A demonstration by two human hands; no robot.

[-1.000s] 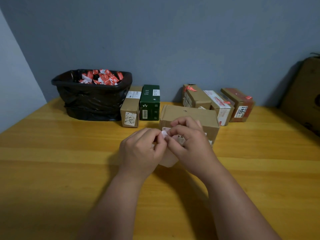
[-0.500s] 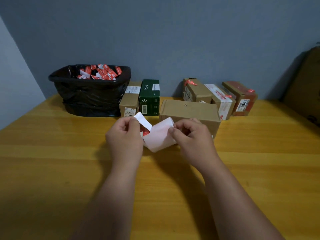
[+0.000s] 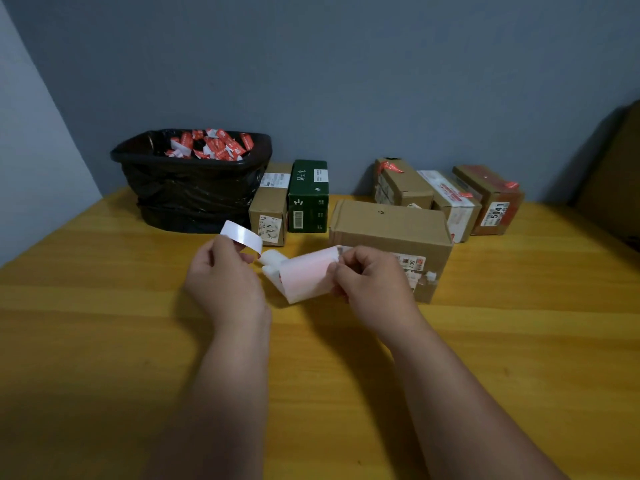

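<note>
Strip (image 3: 242,237) now fully torn off the shipping label (image 3: 304,278); half a second ago they were still joined. I note the left hand (image 3: 225,278) pinches the strip and the right hand (image 3: 370,282) pinches the label, both held above the counter (image 3: 104,341). I judge the tear done, with the scrap bin (image 3: 190,188) likely next.

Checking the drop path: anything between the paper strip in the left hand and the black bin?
Nothing visible. The left hand pinches the strip above the table; the bin stands behind it. The brown box beside the bin sits right of that line. The right hand holds the label.
</note>
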